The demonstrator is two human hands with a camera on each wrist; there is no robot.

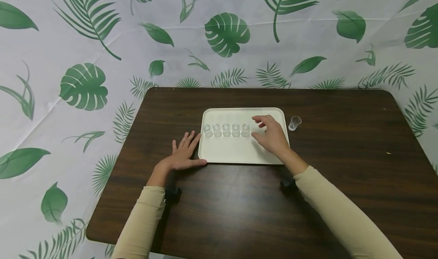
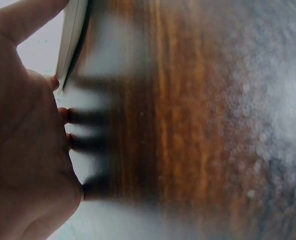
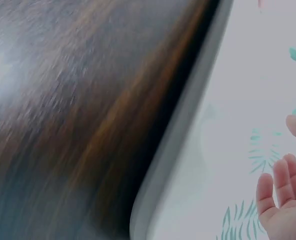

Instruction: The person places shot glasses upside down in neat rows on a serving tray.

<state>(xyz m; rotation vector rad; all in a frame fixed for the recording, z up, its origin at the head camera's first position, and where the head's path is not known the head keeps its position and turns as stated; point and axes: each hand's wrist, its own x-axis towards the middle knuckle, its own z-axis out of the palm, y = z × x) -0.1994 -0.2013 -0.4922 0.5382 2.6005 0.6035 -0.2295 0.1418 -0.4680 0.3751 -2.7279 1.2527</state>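
Note:
Several small clear plastic cups (image 1: 226, 130) stand in a straight row across a white rectangular tray (image 1: 239, 152). My right hand (image 1: 272, 136) is over the right side of the tray, thumb and fingers apart, just right of the last cup in the row (image 1: 245, 130). Nothing shows between its fingers; in the right wrist view, part of the same hand (image 3: 288, 200) appears at the right edge. With fingers spread, my left hand (image 1: 183, 154) rests at the tray's front left corner, thumb against the rim. The left wrist view shows its palm (image 2: 28, 135) beside the tray's edge.
Another clear cup (image 1: 294, 123) sits on the dark wooden table (image 1: 342, 137), just right of the tray. A white cloth with green leaf prints (image 1: 226, 34) hangs behind the table.

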